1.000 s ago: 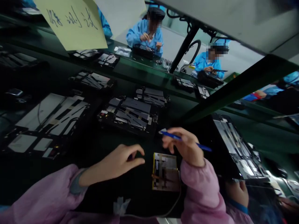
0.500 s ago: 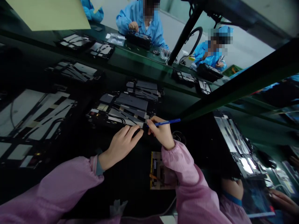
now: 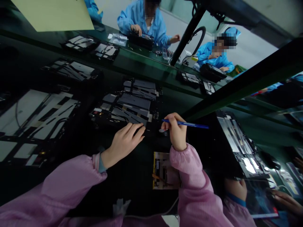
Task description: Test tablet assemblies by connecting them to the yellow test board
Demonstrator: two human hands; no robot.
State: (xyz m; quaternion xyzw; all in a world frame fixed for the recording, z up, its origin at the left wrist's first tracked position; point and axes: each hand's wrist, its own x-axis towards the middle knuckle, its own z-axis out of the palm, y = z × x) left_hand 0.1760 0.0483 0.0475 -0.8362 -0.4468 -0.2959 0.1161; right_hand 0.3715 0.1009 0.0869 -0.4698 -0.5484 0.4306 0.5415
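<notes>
- Dark bench (image 3: 134,186) under both hands, with a green ledge (image 3: 151,64) running along its far side
- Blue pen (image 3: 195,125) in the right hand (image 3: 176,130), above the bench, to the right of the middle unit (image 3: 132,102); its long axis lies nearly sideways, the left end pointing toward that unit and slightly higher, the right end sticking out past the hand; which end writes, I cannot tell
- Right fingers clamped on the pen; a small pale piece (image 3: 163,130) shows just below the pen's left end, its contact with the fingers unclear
- Left hand (image 3: 124,142) palm down at the near right corner of the middle unit, fingers bent, thumb a little apart from them; whether the tips touch the unit, I cannot tell
- Middle unit flat, long axis left to right, dropping slightly to the right
- Yellow-edged pack (image 3: 163,176) nearer the body, partly behind the right sleeve (image 3: 193,176)
- Large open unit (image 3: 38,123) at left, another unit (image 3: 236,142) at right
- Beyond the ledge, two co-workers (image 3: 142,23) in blue, a slanting post (image 3: 239,86) and a yellow note (image 3: 54,14) at upper left
</notes>
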